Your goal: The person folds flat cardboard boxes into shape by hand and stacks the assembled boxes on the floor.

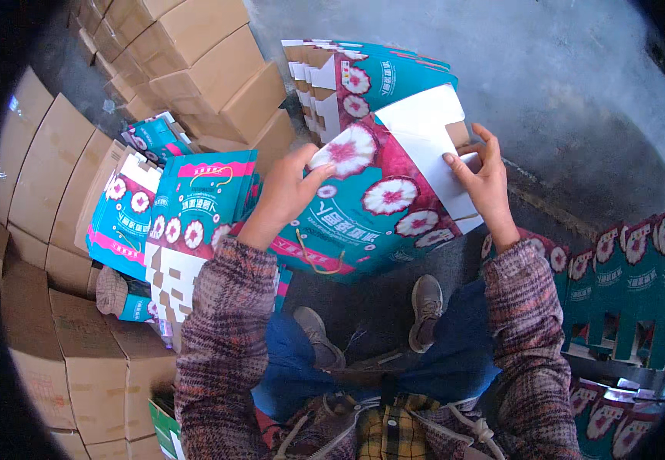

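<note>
Concrete floor (578, 107) opens at upper right, brown boxes (202, 77) wall the left, and a teal carton (344, 218) is held aslant at centre, left hand (286, 190) pinching its edge, thumb on top, right hand (486, 184) gripping its white flap (423, 123) between thumb and bent fingers.

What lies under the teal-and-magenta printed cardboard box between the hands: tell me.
The box partly hides stacked teal printed cardboard boxes beyond its far edge; dark grey floor shows past its near edge. Whatever lies directly beneath is covered.
</note>
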Tool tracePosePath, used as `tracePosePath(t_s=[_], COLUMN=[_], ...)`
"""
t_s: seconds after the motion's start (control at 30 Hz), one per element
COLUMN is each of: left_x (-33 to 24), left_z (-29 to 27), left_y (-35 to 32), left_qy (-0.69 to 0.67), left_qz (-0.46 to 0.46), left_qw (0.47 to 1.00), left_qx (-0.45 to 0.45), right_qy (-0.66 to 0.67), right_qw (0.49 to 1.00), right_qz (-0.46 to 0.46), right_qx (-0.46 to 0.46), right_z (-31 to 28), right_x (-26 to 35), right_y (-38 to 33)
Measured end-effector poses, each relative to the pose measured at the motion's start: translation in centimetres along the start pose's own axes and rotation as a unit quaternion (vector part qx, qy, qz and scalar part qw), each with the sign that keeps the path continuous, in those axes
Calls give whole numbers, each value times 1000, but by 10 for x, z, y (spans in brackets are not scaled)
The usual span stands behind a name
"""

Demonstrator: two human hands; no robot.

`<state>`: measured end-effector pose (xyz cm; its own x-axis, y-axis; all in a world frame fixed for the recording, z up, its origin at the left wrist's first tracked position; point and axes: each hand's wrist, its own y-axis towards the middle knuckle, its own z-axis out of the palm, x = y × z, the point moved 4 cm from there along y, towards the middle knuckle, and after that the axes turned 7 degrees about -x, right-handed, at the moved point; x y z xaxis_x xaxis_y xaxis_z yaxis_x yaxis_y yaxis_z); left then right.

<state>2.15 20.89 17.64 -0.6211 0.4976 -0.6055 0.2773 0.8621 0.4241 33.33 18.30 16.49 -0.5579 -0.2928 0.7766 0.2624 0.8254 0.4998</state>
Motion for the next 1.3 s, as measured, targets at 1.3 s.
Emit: tracePosePath(t_s=[1.3], left_x=[-26], left_z=[26], left_y=[-43], left_qy=[-62], left_qz=[5], left_qw=[988], left_qx=[141], right_qy=[617], right_qw=[611], right_qz=[336], right_qx=[365], right_z=[26], right_x=[-41], right_y=[-10])
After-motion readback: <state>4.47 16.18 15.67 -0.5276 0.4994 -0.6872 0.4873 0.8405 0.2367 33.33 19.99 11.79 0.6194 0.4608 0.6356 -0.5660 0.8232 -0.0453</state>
